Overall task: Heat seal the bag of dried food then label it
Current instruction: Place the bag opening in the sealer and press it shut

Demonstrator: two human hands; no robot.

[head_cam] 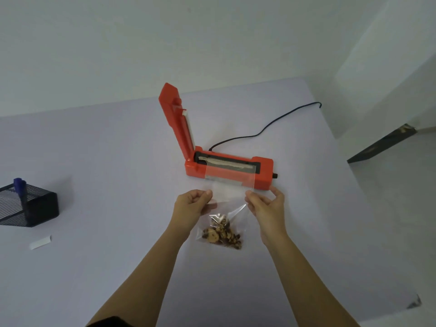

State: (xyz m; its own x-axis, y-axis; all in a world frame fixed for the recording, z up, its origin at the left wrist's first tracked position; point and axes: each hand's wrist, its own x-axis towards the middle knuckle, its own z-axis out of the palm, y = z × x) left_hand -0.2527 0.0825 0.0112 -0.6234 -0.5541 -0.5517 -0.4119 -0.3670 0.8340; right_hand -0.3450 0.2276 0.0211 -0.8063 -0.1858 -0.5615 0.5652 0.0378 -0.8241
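A clear plastic bag [227, 197] with brown dried food [223, 236] at its bottom lies in front of an orange heat sealer [263, 172]. The sealer's lid [175, 121] stands up, open. The bag's open top edge rests across the sealer's sealing strip. My left hand [192, 205] pinches the bag's left side. My right hand [265, 204] pinches its right side. A small white label [40, 242] lies on the table at the left.
A black mesh holder [28, 205] with a blue marker [20, 186] stands at the far left. The sealer's black cord [266, 127] runs back right over the white table [106, 161]. The table's right edge drops to the floor, where a dark board [382, 145] lies.
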